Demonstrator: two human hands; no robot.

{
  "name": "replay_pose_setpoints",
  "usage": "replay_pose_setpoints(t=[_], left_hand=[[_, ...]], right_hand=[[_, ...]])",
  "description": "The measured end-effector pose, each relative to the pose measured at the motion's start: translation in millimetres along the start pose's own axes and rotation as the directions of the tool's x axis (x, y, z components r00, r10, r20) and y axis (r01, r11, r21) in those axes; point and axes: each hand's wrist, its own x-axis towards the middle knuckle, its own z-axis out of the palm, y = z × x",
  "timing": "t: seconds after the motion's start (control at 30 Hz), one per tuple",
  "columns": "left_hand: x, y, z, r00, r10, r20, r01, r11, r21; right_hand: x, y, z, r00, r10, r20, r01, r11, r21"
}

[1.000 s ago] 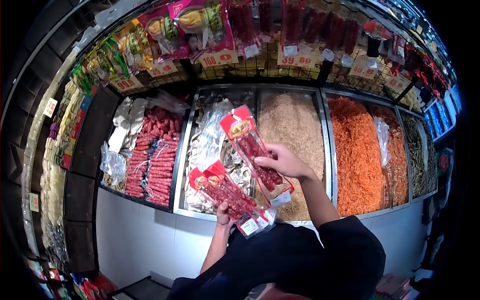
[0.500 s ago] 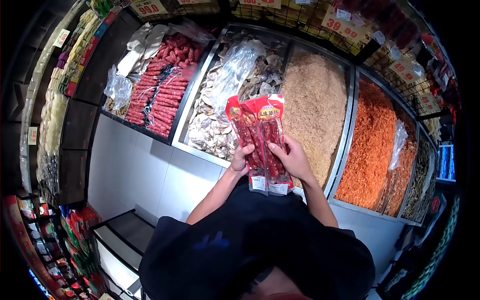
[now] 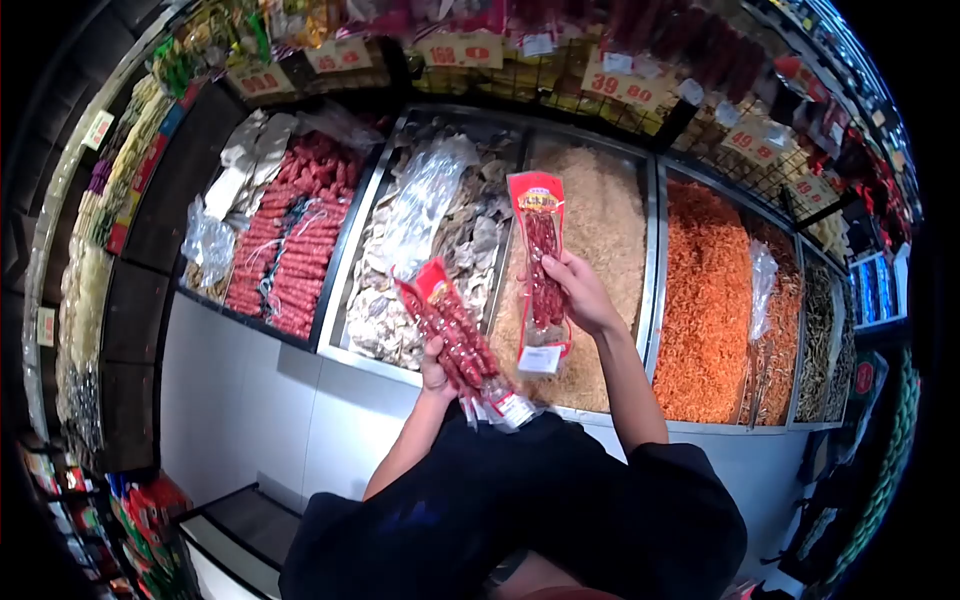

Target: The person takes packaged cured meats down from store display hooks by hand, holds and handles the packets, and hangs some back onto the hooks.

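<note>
My left hand [image 3: 437, 371] is closed on the sausage packs [image 3: 455, 335], red-topped clear packages that overlap and tilt to the upper left, with white labels at their lower end. In my right hand [image 3: 582, 290] is a single sausage pack [image 3: 541, 240], nearly upright, its red header on top and a white label at the bottom. A gap separates it from the packs on the left. Beneath the single pack lies a bin of tan shreds [image 3: 600, 215]; behind the other packs is a bin of pale dried pieces [image 3: 385, 320] with a clear plastic bag [image 3: 430, 190] on it.
Loose red sausages [image 3: 300, 260] fill a bin at the left. Orange shreds [image 3: 700, 300] lie in a bin at the right. Packaged goods hang above price signs [image 3: 625, 85] along the back rack. A dark-framed step or stand [image 3: 245, 530] is at the lower left.
Half a second ago the packs were side by side; now the single pack is raised and apart to the right, the others tilted lower left. The camera view has shifted too.
</note>
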Motion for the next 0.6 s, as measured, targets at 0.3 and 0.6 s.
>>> replay_pose_setpoints(t=[0.3,0.6], left_hand=[[-2,23,-27,0.992,0.123,0.031,-0.124,0.991,0.045],[-11,31,-33,0.985,0.169,0.018,-0.17,0.985,0.037]], right_hand=[[128,-185,-1,0.777,-0.63,-0.014,0.563,0.704,-0.434],[171,-245,3,0.571,-0.811,0.125,0.731,0.433,-0.528]])
